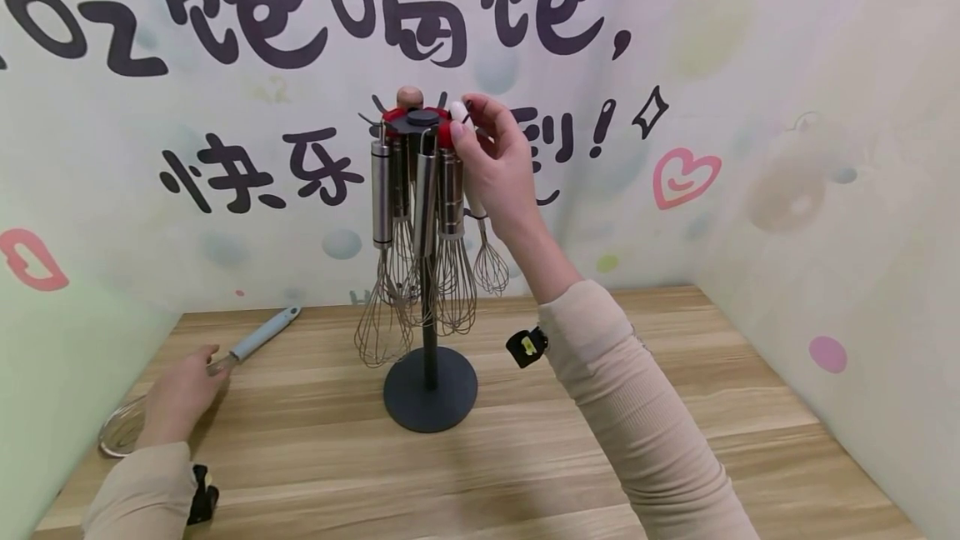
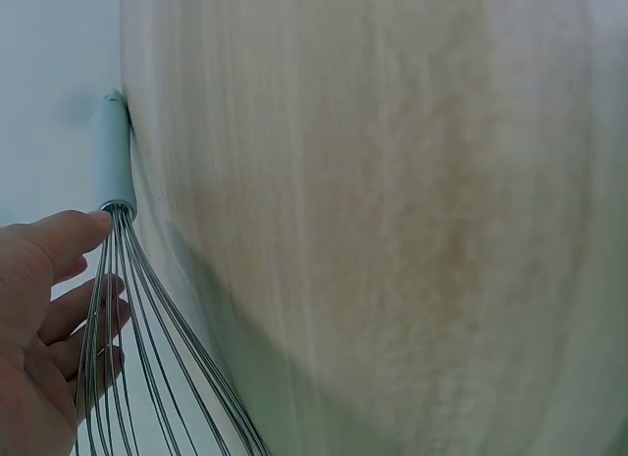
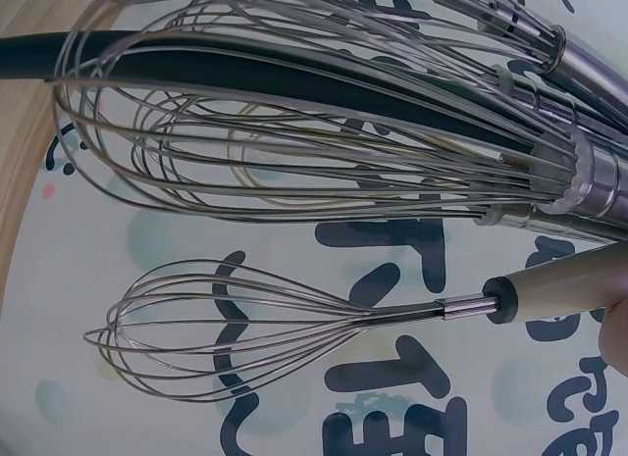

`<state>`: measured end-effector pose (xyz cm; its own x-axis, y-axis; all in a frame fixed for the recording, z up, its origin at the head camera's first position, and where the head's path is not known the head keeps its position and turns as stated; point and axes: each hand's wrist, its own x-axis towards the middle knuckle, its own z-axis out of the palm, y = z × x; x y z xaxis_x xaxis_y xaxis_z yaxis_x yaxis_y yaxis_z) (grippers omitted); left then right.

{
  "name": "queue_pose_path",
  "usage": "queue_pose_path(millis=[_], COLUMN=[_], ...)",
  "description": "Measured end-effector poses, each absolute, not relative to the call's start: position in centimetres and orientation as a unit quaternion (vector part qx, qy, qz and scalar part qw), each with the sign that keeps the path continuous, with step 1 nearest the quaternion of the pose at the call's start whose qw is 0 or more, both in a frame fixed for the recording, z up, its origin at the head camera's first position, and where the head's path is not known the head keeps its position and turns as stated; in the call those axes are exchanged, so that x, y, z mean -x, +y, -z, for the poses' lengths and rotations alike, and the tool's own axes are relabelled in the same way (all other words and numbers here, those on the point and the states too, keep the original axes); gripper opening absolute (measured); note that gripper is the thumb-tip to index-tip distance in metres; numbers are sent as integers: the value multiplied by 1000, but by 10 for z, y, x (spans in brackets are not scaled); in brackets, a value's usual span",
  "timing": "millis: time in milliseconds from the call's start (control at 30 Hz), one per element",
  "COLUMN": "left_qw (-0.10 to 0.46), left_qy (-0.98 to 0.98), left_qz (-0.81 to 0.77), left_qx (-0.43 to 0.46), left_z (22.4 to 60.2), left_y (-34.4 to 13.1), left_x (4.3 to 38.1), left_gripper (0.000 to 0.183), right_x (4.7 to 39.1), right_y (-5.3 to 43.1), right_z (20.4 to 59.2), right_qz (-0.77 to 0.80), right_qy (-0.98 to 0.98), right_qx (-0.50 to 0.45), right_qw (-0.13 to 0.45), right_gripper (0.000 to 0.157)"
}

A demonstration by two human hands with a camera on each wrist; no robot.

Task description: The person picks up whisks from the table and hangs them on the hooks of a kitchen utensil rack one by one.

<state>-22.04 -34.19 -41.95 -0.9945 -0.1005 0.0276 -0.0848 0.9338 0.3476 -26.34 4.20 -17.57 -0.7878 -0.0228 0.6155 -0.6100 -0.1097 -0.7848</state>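
At the top of a black rotating rack (image 1: 431, 407), my right hand (image 1: 501, 169) pinches the upper end of a small whisk (image 3: 549, 284) with a pale handle and dark collar. Its wire balloon hangs freely beside the other whisks in the right wrist view. Red pieces and hooks ring the rack's top. My left hand (image 1: 180, 397) is low at the left, holding a whisk with a light blue handle (image 1: 264, 334) just below that handle. In the left wrist view, the thumb lies by the collar and the fingers sit behind the wires (image 2: 147, 319).
Several metal-handled whisks (image 1: 382, 194) hang round the rack. A round wooden handle end (image 1: 410, 97) shows at its back. The wood-grain table (image 1: 570, 457) meets a printed wall (image 1: 337, 273) behind and side walls at left and right.
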Motion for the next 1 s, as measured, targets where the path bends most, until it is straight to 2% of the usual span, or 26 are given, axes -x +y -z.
queue_pose_path(millis=[800,1000], left_qw=[78,77], left_qy=[-984,-985], left_qz=[158,154], left_qx=[-3,-4], left_z=[427,430], left_y=[-331,-330], left_x=[220,220], left_gripper=[33,33], right_x=[264,265], right_y=[44,44], right_z=[175,176], right_qz=[-703,-700], right_qy=[-633,-635], right_qx=[-251,-253], right_qw=[207,206], right_gripper=[41,40])
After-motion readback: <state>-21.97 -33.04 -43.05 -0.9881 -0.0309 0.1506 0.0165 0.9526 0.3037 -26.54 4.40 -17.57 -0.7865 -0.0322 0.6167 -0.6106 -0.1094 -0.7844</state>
